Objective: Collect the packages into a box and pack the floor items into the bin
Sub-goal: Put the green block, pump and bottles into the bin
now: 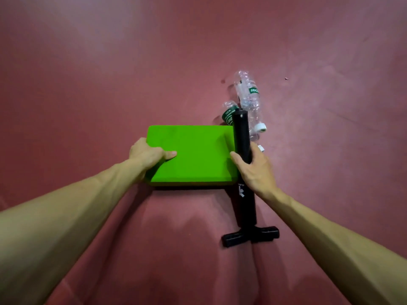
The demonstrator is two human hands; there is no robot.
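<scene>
Held: green foam block (198, 155) on the floor (110, 73), my left grip (149, 154) clamped on its edge; black pump (242, 133) beside it, my right grip (255, 170) clamped round it. Step: gathering floor items. Next: lift both, locate the unseen bin.

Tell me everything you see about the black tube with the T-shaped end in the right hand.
The black tube is a long, matte cylinder, capped at its far end, with a T-shaped crossbar at its near end and a white logo on its body. The right hand grips its middle. It runs along the right edge of the green foam block, overlapping clear plastic bottles beyond.
</scene>
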